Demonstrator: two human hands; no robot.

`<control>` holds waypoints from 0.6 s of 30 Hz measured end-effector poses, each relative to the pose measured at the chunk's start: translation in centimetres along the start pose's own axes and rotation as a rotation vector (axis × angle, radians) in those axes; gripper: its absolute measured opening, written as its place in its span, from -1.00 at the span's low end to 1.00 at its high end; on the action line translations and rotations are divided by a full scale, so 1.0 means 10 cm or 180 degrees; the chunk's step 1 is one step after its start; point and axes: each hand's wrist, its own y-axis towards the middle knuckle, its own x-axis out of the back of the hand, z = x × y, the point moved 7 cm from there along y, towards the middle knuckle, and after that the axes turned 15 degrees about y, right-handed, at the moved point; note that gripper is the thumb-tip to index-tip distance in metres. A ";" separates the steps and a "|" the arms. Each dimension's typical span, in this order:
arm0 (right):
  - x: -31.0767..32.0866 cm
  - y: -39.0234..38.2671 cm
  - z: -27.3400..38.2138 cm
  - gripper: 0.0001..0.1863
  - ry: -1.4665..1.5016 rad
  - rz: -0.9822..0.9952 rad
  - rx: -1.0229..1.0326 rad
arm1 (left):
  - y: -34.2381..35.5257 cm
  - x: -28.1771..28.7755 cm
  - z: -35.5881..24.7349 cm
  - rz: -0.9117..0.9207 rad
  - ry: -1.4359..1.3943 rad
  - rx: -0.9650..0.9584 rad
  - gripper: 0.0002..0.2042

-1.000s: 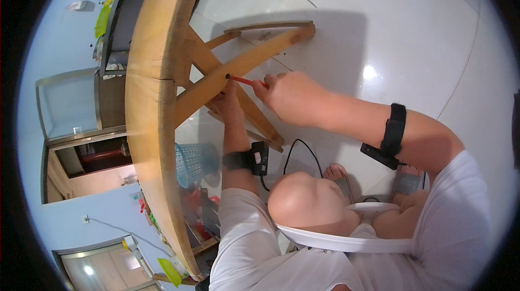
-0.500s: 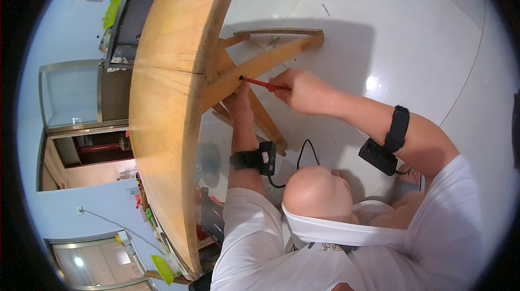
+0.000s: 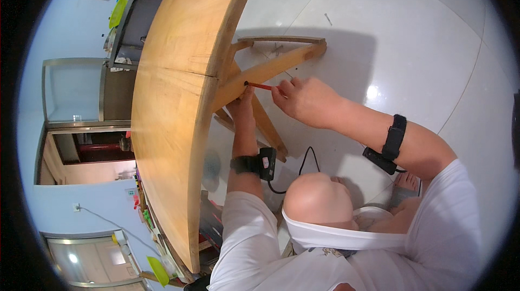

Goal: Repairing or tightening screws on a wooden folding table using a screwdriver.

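Observation:
A folding wooden table stands tipped on its side, its tabletop (image 3: 173, 107) upright at my left. From its underside a wooden leg (image 3: 279, 68) reaches out to the right. My right hand (image 3: 306, 99) is closed on the handle of a red screwdriver (image 3: 262, 86), which points left. The screwdriver's tip meets a dark bolt head (image 3: 246, 83) on the leg. Just below that bolt, my left hand (image 3: 242, 108) grips the leg, thumb near the bolt. Its other fingers are mostly hidden behind the wood.
A second wooden leg (image 3: 269, 131) slants below the first, and a crossbar (image 3: 281, 38) joins the far end. On the pale tiled floor (image 3: 411, 36) lies a small screw-like piece (image 3: 327, 18). A dark cable (image 3: 309, 153) loops near my knee. A cluttered counter (image 3: 130, 31) stands beyond the tabletop.
My right hand has turned a little on the screwdriver handle, its fingers shifted and less of the handle showing. The tip stays at the bolt, and my left hand keeps its place. The view has shifted slightly.

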 end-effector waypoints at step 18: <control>-0.52 -0.19 -0.49 -0.64 0.6083 0.0004 -0.3615 | -0.05 0.07 -0.17 -0.0324 0.0140 0.0222 -0.28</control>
